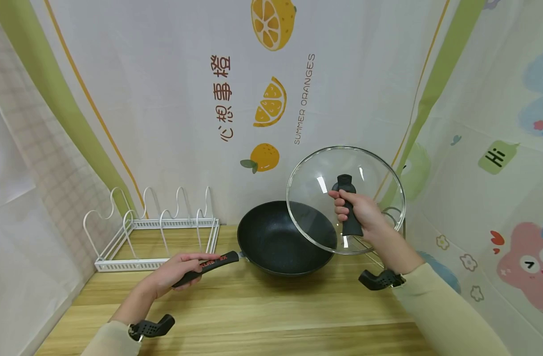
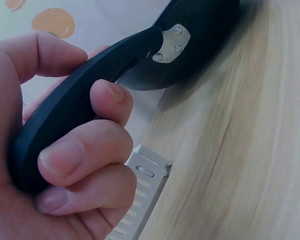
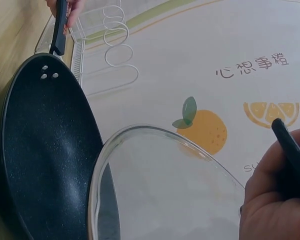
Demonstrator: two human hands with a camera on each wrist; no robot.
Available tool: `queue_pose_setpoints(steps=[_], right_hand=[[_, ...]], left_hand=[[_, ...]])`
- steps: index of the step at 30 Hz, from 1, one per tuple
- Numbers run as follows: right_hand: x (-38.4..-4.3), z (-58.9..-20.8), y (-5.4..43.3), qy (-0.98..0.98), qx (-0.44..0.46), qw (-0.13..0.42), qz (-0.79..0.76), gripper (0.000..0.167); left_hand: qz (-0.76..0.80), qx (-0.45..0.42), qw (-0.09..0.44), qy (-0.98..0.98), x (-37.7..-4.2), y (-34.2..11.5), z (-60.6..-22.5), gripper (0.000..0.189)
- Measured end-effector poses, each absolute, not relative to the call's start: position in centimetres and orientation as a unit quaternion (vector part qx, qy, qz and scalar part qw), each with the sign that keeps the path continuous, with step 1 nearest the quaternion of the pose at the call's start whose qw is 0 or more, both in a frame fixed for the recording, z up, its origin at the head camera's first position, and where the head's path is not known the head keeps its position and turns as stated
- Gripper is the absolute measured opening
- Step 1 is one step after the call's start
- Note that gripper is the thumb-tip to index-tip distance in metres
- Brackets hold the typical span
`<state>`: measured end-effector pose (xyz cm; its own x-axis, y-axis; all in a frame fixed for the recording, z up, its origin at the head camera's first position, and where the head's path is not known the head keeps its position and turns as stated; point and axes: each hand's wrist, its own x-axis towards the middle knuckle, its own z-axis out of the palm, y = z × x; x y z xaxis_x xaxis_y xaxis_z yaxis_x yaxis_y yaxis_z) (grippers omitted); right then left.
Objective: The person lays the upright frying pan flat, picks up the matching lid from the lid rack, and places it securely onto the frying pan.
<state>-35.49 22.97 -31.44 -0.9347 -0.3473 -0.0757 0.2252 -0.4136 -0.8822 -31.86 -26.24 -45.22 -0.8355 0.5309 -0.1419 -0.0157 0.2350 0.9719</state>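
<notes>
A deep black wok (image 1: pixel 276 242) stands on the wooden table, its inside bare and speckled in the right wrist view. My left hand (image 1: pixel 182 272) grips the wok's black handle (image 2: pixel 65 105), fingers curled around it from below in the left wrist view. My right hand (image 1: pixel 365 215) holds the glass lid (image 1: pixel 316 168) by its black handle (image 1: pixel 351 217). Held up and tilted, the lid overlaps the wok's right side in the head view. In the right wrist view, the lid's steel rim (image 3: pixel 145 127) crosses the wok's edge.
A white wire rack (image 1: pixel 133 267) with upright loops stands at the left, behind my left hand. Behind the lid, part of another wire rack (image 1: pixel 376 259) shows. Printed cloth (image 1: pixel 178 123) hangs along the back, and more cloth borders both sides of the wooden table (image 1: pixel 253 311).
</notes>
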Motion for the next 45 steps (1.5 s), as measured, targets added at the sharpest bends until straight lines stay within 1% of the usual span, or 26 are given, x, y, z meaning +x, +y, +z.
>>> queue_pose_setpoints(steps=[6, 13, 20, 26, 38, 45], right_hand=[[-35.5, -31.5, 22.1, 0.516, -0.06, 0.177, -0.836, 0.035], [-35.6, -31.8, 21.0, 0.515, -0.051, 0.189, -0.835, 0.03], [-35.7, -32.3, 20.3, 0.504, -0.033, 0.203, -0.839, 0.034], [-36.0, -32.7, 19.6, 0.499, -0.03, 0.222, -0.837, 0.03], [-36.3, -33.9, 18.4, 0.494, -0.012, 0.248, -0.833, 0.03], [-36.5, -34.3, 17.9, 0.496, -0.001, 0.25, -0.832, 0.034]], left_hand=[[0.594, 0.17, 0.227, 0.753, -31.8, -26.2, -45.3, 0.055], [0.595, 0.17, 0.225, 0.753, -31.8, -26.3, -45.4, 0.056], [0.595, 0.171, 0.225, 0.752, -31.8, -26.2, -45.3, 0.055], [0.596, 0.167, 0.227, 0.752, -31.7, -26.3, -45.1, 0.055], [0.594, 0.175, 0.225, 0.752, -31.8, -26.3, -45.4, 0.056], [0.594, 0.173, 0.226, 0.752, -31.8, -26.3, -45.3, 0.056]])
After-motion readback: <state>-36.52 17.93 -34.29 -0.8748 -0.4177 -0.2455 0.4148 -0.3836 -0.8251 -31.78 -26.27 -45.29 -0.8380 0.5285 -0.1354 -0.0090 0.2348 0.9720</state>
